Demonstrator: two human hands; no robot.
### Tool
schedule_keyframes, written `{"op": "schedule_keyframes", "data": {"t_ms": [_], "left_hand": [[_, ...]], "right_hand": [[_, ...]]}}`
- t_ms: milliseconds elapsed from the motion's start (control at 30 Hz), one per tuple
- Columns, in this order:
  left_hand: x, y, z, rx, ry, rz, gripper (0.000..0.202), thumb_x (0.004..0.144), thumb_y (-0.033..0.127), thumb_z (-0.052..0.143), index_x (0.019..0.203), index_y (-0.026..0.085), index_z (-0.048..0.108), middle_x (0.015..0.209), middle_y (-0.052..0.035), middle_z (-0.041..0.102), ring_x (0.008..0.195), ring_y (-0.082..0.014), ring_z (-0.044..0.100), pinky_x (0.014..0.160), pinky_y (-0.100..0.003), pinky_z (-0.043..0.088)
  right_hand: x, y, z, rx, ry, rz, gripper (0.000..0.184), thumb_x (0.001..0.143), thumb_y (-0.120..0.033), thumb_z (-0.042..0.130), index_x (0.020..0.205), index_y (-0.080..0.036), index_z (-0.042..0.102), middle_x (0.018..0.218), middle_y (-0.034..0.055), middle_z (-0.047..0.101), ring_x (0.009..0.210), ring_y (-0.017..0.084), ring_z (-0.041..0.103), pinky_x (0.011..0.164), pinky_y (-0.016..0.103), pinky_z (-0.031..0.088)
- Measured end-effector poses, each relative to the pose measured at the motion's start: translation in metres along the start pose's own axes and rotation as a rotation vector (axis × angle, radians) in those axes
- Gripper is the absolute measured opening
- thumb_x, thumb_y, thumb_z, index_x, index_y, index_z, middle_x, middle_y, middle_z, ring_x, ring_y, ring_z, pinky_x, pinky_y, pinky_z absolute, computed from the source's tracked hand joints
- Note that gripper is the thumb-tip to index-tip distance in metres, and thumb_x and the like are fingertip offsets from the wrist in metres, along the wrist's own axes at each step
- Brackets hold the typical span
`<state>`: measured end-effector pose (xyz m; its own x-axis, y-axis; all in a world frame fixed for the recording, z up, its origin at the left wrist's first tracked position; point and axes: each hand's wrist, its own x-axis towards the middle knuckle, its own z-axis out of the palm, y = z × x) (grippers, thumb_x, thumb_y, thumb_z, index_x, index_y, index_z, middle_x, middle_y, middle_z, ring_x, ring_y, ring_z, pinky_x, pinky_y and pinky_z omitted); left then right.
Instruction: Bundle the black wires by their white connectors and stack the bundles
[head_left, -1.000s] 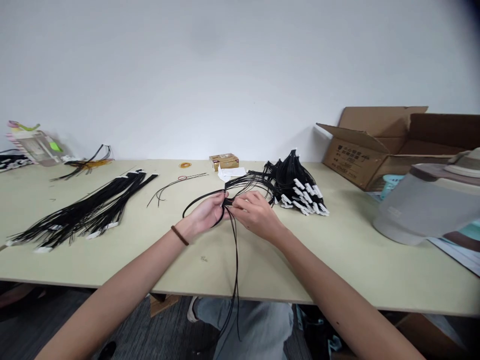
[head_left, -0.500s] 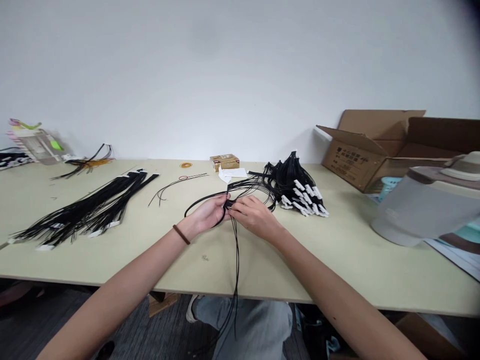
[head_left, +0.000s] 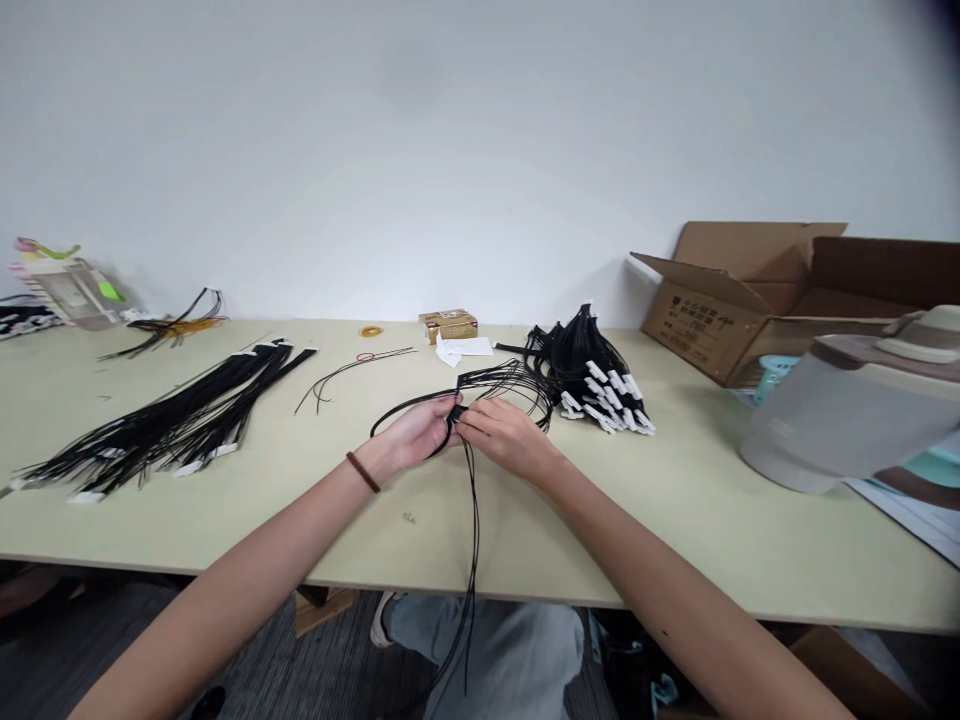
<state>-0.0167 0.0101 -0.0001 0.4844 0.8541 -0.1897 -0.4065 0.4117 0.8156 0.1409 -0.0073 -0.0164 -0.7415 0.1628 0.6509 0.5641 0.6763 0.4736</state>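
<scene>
Over the middle of the table, a black wire harness (head_left: 472, 520) is gripped between both hands. My left hand (head_left: 421, 430) is closed around its gathered part, with a loop of black cable curving out past the wrist side. Close against it, my right hand (head_left: 504, 432) pinches the same bundle with thumb and fingers. Thin wires fan out behind the fingers, and several loose ends hang over the table's front edge toward the lap. The exact spot between the fingertips is partly hidden.
A pile of black harnesses with white connectors (head_left: 592, 375) lies right of my hands, and more harnesses (head_left: 172, 410) lie left. Behind are a small box (head_left: 448, 325) and a yellow ring (head_left: 370, 331). An open carton (head_left: 697, 320) and a grey jug (head_left: 832, 415) stand right.
The wires behind my hands have shifted slightly, their near end now standing a little lower. Both hands keep nearly the same place and hold.
</scene>
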Motion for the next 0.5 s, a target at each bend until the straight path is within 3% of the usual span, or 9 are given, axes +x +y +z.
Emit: {"op": "schedule_keyframes", "data": {"t_ms": [167,300,367,500], "left_hand": [[0.0,-0.001,0.001,0.004,0.008,-0.01,0.016,0.083,0.01,0.043,0.073,0.013,0.055,0.065,-0.0014,0.056,0.055,-0.0093,0.053,0.054,-0.022,0.044],[-0.001,0.0,0.002,-0.003,-0.014,0.006,0.018,0.082,0.007,0.043,0.069,0.012,0.054,0.061,-0.0005,0.055,0.053,-0.0081,0.052,0.054,-0.021,0.043],[0.0,0.001,0.001,0.012,-0.025,0.029,0.018,0.083,0.008,0.042,0.07,0.012,0.053,0.063,-0.0016,0.057,0.057,-0.0089,0.054,0.059,-0.022,0.045],[0.004,0.002,-0.003,0.05,-0.04,0.053,0.013,0.083,0.011,0.043,0.084,0.011,0.056,0.079,-0.0063,0.063,0.067,-0.0124,0.06,0.067,-0.026,0.047]], "right_hand": [[-0.003,-0.001,0.004,0.047,-0.031,0.059,0.022,0.088,-0.011,0.039,0.081,-0.015,0.059,0.077,0.0039,0.06,0.076,0.014,0.048,0.067,0.027,0.039],[-0.003,-0.003,0.006,0.304,0.036,0.22,0.02,0.087,-0.013,0.041,0.083,-0.016,0.06,0.081,0.0044,0.062,0.082,0.014,0.052,0.072,0.028,0.044],[0.001,-0.006,0.005,0.521,0.155,0.372,0.017,0.086,-0.015,0.043,0.086,-0.018,0.06,0.085,0.0042,0.064,0.085,0.014,0.055,0.077,0.029,0.046],[0.012,-0.008,-0.007,1.02,0.374,0.839,0.011,0.084,-0.026,0.05,0.086,-0.02,0.059,0.085,0.0034,0.064,0.079,0.013,0.06,0.075,0.03,0.05]]}}
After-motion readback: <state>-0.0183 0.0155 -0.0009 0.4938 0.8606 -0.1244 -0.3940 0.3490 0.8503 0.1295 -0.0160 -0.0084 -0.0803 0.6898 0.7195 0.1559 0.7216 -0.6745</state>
